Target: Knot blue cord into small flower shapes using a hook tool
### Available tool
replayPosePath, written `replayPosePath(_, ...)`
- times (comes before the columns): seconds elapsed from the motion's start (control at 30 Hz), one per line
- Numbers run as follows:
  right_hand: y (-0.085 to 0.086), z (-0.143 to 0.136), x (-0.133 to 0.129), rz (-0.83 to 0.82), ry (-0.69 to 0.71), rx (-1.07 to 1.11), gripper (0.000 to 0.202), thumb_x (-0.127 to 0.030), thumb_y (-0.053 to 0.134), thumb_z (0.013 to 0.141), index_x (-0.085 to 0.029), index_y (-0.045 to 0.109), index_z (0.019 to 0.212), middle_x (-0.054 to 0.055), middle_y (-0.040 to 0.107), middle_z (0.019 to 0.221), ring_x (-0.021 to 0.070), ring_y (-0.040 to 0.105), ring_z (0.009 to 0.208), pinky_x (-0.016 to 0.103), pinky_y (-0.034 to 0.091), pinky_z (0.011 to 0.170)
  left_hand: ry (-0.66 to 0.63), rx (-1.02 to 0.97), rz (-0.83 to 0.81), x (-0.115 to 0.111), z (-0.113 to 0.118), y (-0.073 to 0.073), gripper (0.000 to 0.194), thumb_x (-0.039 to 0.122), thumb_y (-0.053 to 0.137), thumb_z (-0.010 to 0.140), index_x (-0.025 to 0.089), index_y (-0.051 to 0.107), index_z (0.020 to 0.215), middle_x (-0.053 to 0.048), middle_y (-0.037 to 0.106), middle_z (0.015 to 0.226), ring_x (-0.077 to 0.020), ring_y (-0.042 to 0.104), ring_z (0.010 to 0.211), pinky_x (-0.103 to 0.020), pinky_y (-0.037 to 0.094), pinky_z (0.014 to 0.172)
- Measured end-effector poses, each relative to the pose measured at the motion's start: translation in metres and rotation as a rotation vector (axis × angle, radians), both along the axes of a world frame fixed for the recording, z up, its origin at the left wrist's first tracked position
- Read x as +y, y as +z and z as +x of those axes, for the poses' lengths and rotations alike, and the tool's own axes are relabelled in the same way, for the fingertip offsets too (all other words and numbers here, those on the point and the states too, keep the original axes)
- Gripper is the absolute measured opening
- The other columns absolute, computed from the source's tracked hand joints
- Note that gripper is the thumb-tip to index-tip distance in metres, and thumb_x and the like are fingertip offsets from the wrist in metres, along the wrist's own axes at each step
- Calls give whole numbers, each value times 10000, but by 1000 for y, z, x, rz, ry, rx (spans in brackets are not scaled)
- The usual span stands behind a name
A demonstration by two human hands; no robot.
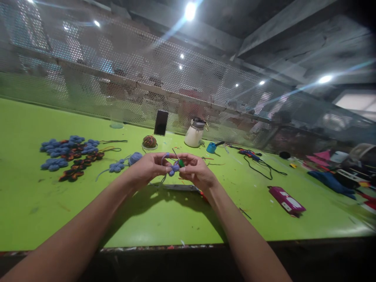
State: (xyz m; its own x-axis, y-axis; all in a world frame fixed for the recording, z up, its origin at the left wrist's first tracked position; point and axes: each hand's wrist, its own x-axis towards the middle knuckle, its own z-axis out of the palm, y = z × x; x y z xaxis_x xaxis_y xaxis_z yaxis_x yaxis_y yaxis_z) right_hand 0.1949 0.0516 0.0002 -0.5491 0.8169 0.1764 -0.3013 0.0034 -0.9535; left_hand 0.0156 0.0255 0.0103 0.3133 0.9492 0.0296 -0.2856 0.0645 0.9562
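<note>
Fingers of the left hand [146,167] pinch the purple yarn piece [174,169], which sits between both hands above the counter [141,229]; the nearer right hand [201,171] grasps the green-handled tool [181,162] just beside it, shaft slanting away and leftward.

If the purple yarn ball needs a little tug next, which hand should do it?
Probably the left hand: it's right beside the yarn ball. The right hand is farther off and seems to grip the green-handled tool.
</note>
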Motion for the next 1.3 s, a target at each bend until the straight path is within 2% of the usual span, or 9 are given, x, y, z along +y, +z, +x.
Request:
replayPosePath(0.17, 1, -1, 1, 59, -99, -82, 317, -136, 748, 567, -169, 668, 873, 48, 649, 946, 25, 393, 451, 193, 264, 388, 58, 115, 101, -2, 0, 2, 471, 82, 697, 611, 105, 638, 1078, 11, 603, 654, -121, 527, 632, -278, 352, 666)
replayPosePath(0.27, 2, -1, 1, 84, -127, -93, 326, -149, 756, 575, -173, 670, 889, 18, 640, 830, 27, 400, 433, 187, 265, 378, 89, 149, 127, -1, 1, 1, 453, 109, 700, 622, 117, 643, 1071, 13, 598, 671, -121, 522, 641, -280, 347, 667)
replayPosePath(0.37, 1, -1, 0, 137, -139, -110, 336, -143, 745, 593, -167, 674, 921, -1, 618, 748, 31, 404, 426, 186, 274, 375, 118, 139, 130, 0, 2, 0, 538, 102, 714, 601, 123, 612, 1129, 10, 612, 685, -136, 550, 678, -297, 366, 711)
replayPosePath(0.47, 0, -2, -2, 189, -151, -148, 334, -141, 730, 610, -165, 674, 939, -1, 617, 725, 38, 415, 434, 187, 293, 377, 102, 121, 105, 1, 1, -1, 642, 83, 717, 582, 127, 562, 1203, -1, 633, 698, -142, 562, 683, -302, 379, 713)
replayPosePath(0.57, -1, -4, -3, 201, -177, -168, 317, -140, 726, 608, -163, 676, 921, -11, 611, 676, 45, 430, 432, 186, 301, 375, 64, 128, 66, 0, -2, -1, 641, 49, 698, 574, 112, 564, 1198, -16, 643, 694, -138, 559, 668, -296, 381, 691)
replayPosePath(0.73, -1, -8, -5, 165, -192, -161, 286, -122, 721, 578, -151, 666, 858, -17, 611, 646, 43, 426, 405, 188, 305, 365, 1, 24, 6, 0, -5, -1, 672, -19, 659, 555, 99, 550, 1207, -21, 649, 690, -131, 562, 674, -276, 380, 679)
replayPosePath(1.0, 0, -10, -6, 114, -187, -122, 281, -136, 729, 542, -144, 651, 812, -24, 607, 635, 34, 401, 395, 185, 283, 362, -6, -86, -91, 0, -4, -1, 713, -75, 589, 535, 82, 525, 1228, -28, 660, 670, -117, 571, 668, -234, 369, 642)
replayPosePath(1.23, -2, -13, -6, 88, -216, -145, 288, -132, 721, 542, -147, 647, 820, -35, 590, 614, 32, 403, 389, 179, 281, 351, 168, 113, 4, 1, -1, 2, 723, -19, 622, 507, 81, 533, 1217, -26, 658, 624, -157, 572, 648, -275, 391, 647)
replayPosePath(1.3, -3, -16, -7, 90, -233, -166, 278, -120, 716, 531, -144, 647, 799, -34, 591, 611, 35, 411, 395, 178, 291, 352, 165, 142, 18, 2, -1, 1, 741, -18, 614, 487, 78, 530, 1217, -13, 636, 590, -165, 568, 624, -288, 396, 636)
